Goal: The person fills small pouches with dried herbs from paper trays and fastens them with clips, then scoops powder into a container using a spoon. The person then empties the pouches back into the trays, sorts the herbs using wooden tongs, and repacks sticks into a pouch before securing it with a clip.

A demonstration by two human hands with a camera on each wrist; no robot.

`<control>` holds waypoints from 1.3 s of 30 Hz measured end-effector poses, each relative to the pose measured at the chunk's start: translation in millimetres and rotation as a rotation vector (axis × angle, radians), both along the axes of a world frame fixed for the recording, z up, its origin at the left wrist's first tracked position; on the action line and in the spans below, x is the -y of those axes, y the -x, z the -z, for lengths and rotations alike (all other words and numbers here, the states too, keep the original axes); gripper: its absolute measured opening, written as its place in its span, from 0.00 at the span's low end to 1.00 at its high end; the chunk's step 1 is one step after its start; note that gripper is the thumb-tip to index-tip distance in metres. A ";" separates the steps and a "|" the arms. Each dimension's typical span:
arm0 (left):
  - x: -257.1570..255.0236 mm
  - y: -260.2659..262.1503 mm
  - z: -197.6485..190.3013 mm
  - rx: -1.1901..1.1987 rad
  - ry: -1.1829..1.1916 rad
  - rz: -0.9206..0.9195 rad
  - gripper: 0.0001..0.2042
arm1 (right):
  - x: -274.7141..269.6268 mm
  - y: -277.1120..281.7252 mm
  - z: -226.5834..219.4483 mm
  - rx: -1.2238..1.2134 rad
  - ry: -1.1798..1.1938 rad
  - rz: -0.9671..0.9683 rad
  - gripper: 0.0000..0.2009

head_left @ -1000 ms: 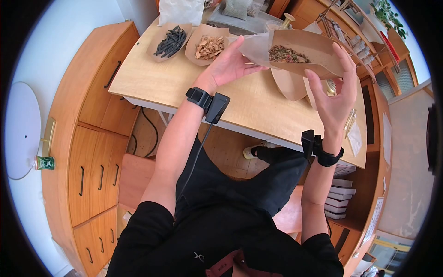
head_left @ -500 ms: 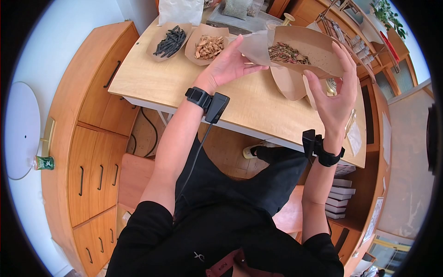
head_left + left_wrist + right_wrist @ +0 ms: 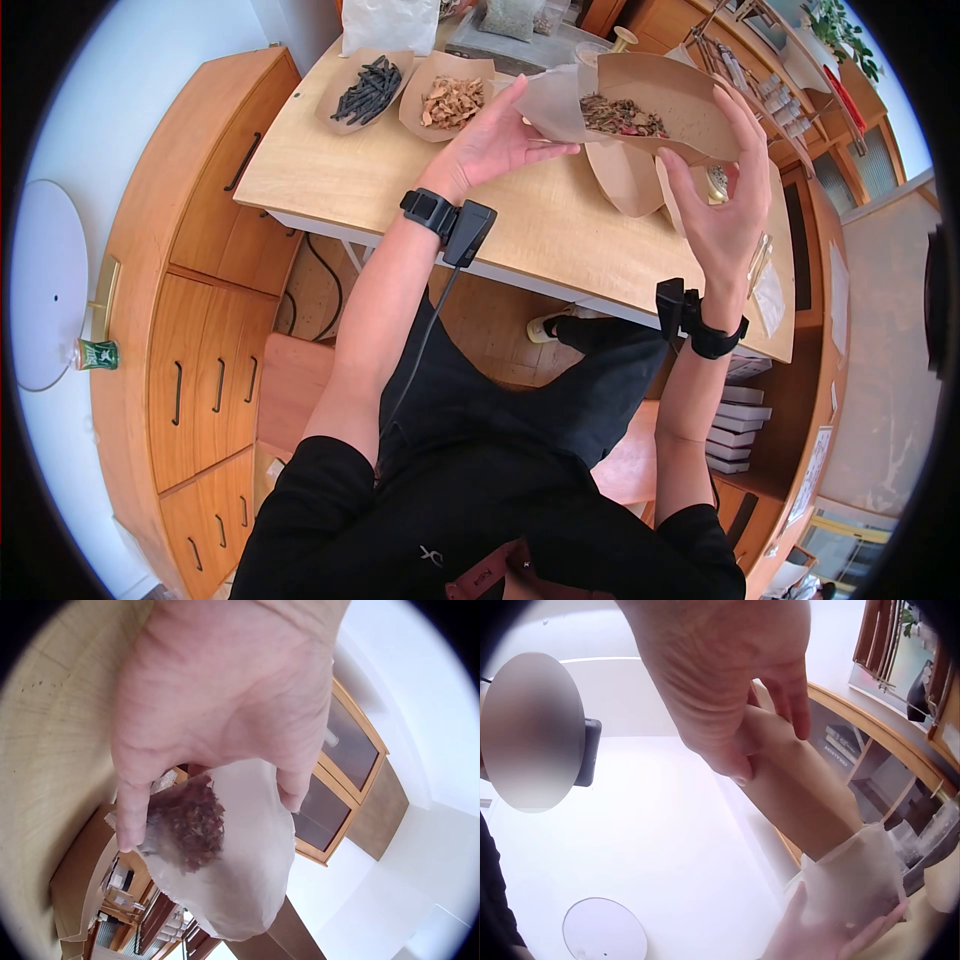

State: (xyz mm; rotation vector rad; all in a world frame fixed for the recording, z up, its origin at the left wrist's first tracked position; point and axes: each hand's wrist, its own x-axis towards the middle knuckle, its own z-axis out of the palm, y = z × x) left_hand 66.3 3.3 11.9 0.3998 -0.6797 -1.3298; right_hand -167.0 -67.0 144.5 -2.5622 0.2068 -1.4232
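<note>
My left hand (image 3: 503, 140) holds a whitish, see-through pouch (image 3: 553, 102) between thumb and fingers. The pouch's mouth overlaps the left end of a brown paper tray (image 3: 700, 112). With thumb and fingers on opposite sides, my right hand (image 3: 722, 200) grips the tray's right end above the table. Dried mixed herbs (image 3: 622, 116) lie in the tray near the pouch. In the left wrist view, dark reddish herbs (image 3: 196, 825) show through the pouch, which hangs below the palm. The right wrist view has the tray's underside (image 3: 799, 784) sloping down into the pouch.
On the wooden table (image 3: 400, 190), one paper tray of dark sticks (image 3: 370, 92) and another of tan chips (image 3: 452, 103) stand at the left. More brown trays (image 3: 627, 182) lie beneath the raised one. Behind are a grey box (image 3: 480, 42) and a white bag (image 3: 390, 25).
The tray's right end and my right hand have shifted slightly left. The herbs inside have moved a little within the tray. My left hand and the pouch stay nearly in place.
</note>
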 end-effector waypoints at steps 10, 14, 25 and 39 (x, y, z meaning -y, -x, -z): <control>0.6 -0.6 1.7 -0.040 -0.005 0.060 0.41 | 2.2 -2.2 -0.4 -0.003 0.007 -0.040 0.32; 0.3 -2.8 3.0 -0.069 -0.027 0.114 0.41 | 2.2 -1.6 -1.2 -0.007 0.000 -0.071 0.32; -1.5 0.8 -0.6 -0.045 -0.030 0.123 0.42 | 3.0 -2.1 -5.7 -0.034 0.013 -0.140 0.33; -3.2 -0.5 -0.8 -0.110 -0.051 0.225 0.43 | 7.2 0.9 -8.2 0.001 -0.089 -0.279 0.34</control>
